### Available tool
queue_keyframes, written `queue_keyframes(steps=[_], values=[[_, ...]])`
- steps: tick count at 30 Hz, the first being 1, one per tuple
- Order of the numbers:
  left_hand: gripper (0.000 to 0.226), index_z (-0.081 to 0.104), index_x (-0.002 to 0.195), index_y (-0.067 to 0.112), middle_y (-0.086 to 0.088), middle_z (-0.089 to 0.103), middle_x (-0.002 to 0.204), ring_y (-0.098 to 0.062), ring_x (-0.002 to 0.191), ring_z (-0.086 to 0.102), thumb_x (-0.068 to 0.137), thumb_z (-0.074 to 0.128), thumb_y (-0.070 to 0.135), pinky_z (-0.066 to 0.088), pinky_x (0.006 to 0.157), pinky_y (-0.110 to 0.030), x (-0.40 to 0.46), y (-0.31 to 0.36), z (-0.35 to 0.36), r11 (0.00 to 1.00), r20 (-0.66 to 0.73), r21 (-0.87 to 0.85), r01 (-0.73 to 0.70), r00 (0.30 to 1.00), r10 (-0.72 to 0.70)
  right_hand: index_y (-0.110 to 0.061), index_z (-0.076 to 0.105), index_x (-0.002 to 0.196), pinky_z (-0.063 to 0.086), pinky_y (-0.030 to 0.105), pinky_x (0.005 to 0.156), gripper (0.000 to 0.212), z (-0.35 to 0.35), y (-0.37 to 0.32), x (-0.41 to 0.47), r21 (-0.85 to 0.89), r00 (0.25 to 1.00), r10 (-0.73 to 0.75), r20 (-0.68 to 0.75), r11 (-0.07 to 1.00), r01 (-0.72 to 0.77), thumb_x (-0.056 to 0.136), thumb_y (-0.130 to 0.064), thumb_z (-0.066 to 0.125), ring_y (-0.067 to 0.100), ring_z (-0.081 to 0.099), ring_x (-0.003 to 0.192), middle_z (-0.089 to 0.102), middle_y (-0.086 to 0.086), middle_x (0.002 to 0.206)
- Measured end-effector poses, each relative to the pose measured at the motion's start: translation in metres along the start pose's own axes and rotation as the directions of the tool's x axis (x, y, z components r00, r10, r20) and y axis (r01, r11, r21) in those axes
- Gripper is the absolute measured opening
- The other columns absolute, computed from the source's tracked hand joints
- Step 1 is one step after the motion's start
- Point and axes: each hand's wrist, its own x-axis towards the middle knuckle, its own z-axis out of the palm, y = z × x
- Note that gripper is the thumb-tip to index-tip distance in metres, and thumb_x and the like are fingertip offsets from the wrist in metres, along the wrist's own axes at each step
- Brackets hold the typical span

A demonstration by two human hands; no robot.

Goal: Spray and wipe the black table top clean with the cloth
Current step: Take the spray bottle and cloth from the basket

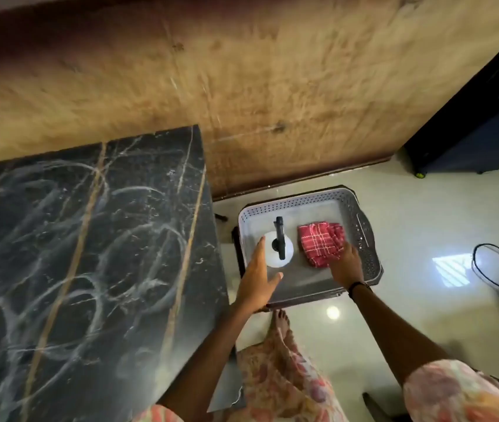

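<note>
Dim, soft-focus wide-angle view; glare spots on the glossy floor (424, 226), edges bowed.

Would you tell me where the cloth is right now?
The cloth lies in the grey tray's right half, beside the spray bottle, under the right hand.

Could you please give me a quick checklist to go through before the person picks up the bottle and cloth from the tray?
1. Spray bottle stands upright in the grey tray: ok.
2. Left hand open beside the bottle, no grip yet: ok.
3. Right hand on the red checked cloth; whether the fingers have closed on it: cannot tell.
4. Cloth folded and lying inside the tray: ok.
5. Black table top clean: not ok, covered in whitish swirl marks.
6. Liquid level in the bottle: cannot tell.
</note>
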Motion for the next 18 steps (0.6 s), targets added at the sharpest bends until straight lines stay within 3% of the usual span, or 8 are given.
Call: queue_keyframes(steps=[5,8,10,12,15,18], values=[[0.099,0.003,0.150,0.024,0.001,0.016,0.160,-0.021,0.144,0.024,0.080,0.072,0.015,0.029,0.110,-0.035,0.043,-0.005,0.016,0.998,-0.100,-0.051,0.041,0.994,-0.046,0.002,0.026,0.143,0.031,0.052,0.110,0.074,0.017,0.007,0.038,-0.077,0.997,0.082,-0.008,0.994,-0.082,0.085,-0.019,0.067,0.042,0.036,0.131,0.035,0.026,0.144],[0.100,0.008,0.149,0.030,-0.002,0.032,0.154,-0.023,0.134,0.039,0.076,0.075,0.017,0.034,0.106,-0.037,0.062,-0.003,0.022,0.996,-0.140,-0.083,0.007,0.990,-0.019,-0.002,0.023,0.145,0.032,0.055,0.107,0.086,0.023,0.013,0.051,-0.160,0.990,0.131,-0.052,0.977,-0.138,0.082,-0.032,0.072,0.041,0.034,0.132,0.033,0.024,0.145],[0.096,0.015,0.147,0.031,-0.006,0.043,0.147,-0.028,0.128,0.048,0.075,0.076,0.017,0.037,0.106,-0.043,0.074,-0.004,0.022,0.993,-0.135,-0.115,-0.008,0.991,-0.007,-0.003,0.027,0.143,0.032,0.056,0.107,0.088,0.024,0.017,0.060,-0.122,0.985,0.162,-0.061,0.978,-0.168,0.077,-0.033,0.077,0.042,0.036,0.131,0.036,0.024,0.142],[0.085,0.026,0.143,0.029,-0.006,0.057,0.134,-0.028,0.115,0.059,0.075,0.076,0.019,0.045,0.101,-0.046,0.082,-0.006,0.023,0.996,-0.121,-0.084,-0.020,0.993,0.009,-0.002,0.037,0.138,0.032,0.056,0.107,0.083,0.022,0.021,0.070,-0.083,0.984,0.171,-0.041,0.981,-0.174,0.074,-0.032,0.080,0.040,0.040,0.128,0.043,0.023,0.137],[0.063,0.039,0.133,0.016,0.000,0.069,0.115,-0.028,0.086,0.067,0.076,0.068,0.013,0.054,0.080,-0.048,0.086,-0.008,0.023,0.997,-0.162,-0.057,-0.057,0.986,0.047,-0.003,0.053,0.126,0.033,0.054,0.108,0.062,0.017,0.025,0.079,-0.080,0.989,0.146,-0.003,0.986,-0.146,0.076,-0.031,0.078,0.037,0.047,0.124,0.055,0.018,0.128],[0.051,0.044,0.124,0.013,0.000,0.071,0.110,-0.026,0.083,0.066,0.076,0.058,0.015,0.054,0.075,-0.046,0.083,-0.001,0.023,0.995,-0.200,-0.055,-0.081,0.977,0.068,-0.001,0.061,0.114,0.046,0.051,0.097,0.043,0.013,0.023,0.076,0.062,0.996,0.090,-0.013,0.994,-0.089,0.080,-0.022,0.074,0.036,0.058,0.109,0.061,0.022,0.118]])
